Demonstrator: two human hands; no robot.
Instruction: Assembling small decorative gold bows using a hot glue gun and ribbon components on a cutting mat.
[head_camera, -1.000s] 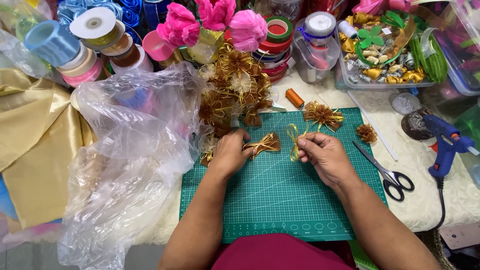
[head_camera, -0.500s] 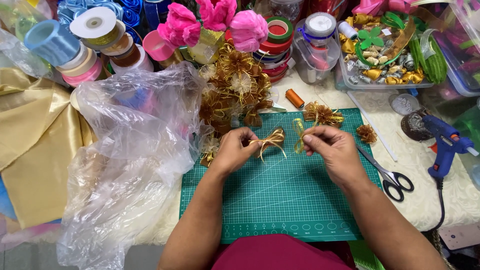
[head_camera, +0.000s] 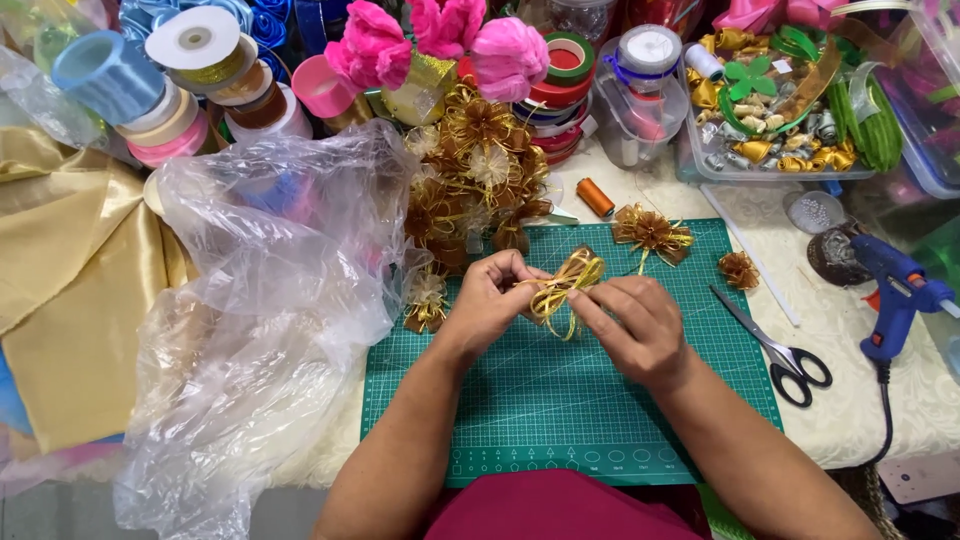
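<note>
Both hands grip one gold ribbon bow (head_camera: 563, 288) above the green cutting mat (head_camera: 560, 400): the left hand (head_camera: 490, 300) pinches its middle, the right hand (head_camera: 630, 325) closes on its loops. A heap of finished gold bows (head_camera: 470, 180) crowds 11 o'clock, a clear plastic bag (head_camera: 260, 300) lies at 9, scissors (head_camera: 780, 350) at 3. The mat is bare toward 6. Half a second ago the hands were apart; now they meet.

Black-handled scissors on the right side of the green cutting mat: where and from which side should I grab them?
Grip the black-handled scissors by the two finger loops at the near right end, coming in from the right. The closed blades point up-left onto the green cutting mat, and the loops lie clear on the cream cloth.
</note>
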